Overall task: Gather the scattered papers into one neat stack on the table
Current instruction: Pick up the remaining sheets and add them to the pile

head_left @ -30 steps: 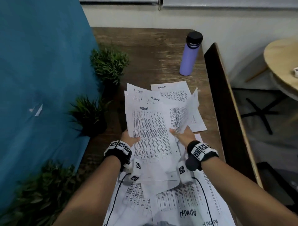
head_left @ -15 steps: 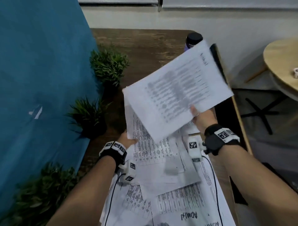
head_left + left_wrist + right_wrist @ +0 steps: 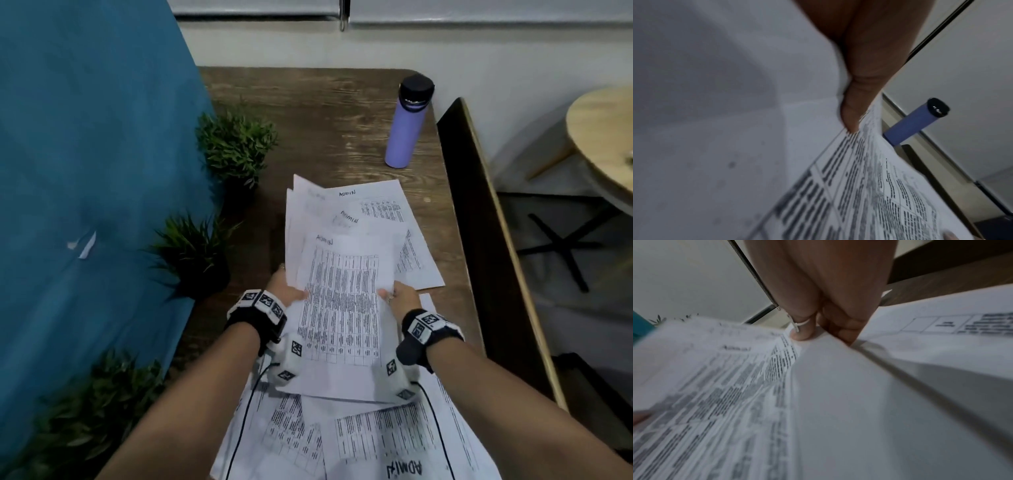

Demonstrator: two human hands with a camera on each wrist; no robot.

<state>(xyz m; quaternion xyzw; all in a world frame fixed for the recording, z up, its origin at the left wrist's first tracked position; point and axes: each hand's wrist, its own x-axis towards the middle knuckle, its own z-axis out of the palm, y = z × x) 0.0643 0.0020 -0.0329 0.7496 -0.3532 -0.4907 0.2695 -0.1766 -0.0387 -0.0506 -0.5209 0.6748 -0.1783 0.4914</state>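
The sheet that the right hand [image 3: 402, 299] swung high over the bench [image 3: 308, 113] half a second ago is now down on the bundle [image 3: 342, 308] held between both hands, print up and roughly square with the sheets below; that means one more paper has joined the pile and the right hand is back at the bundle's right edge. The left hand [image 3: 286, 291] grips the left edge, thumb on top and fingers underneath, as the left wrist view confirms; the right hand pinches the right edge, thumb [image 3: 803, 331] above and fingers [image 3: 842, 331] curled below. The bundle hangs just above the bench, its edges still fanned at the far end; loose papers [image 3: 404, 233] lie beyond it and more [image 3: 376, 442] lie under the forearms near the bench's front. By my judgement the gathering is partway done; those sheets remain, then a squaring tap. A bottle [image 3: 407, 126] and two plants [image 3: 236, 144] stand clear of the work.
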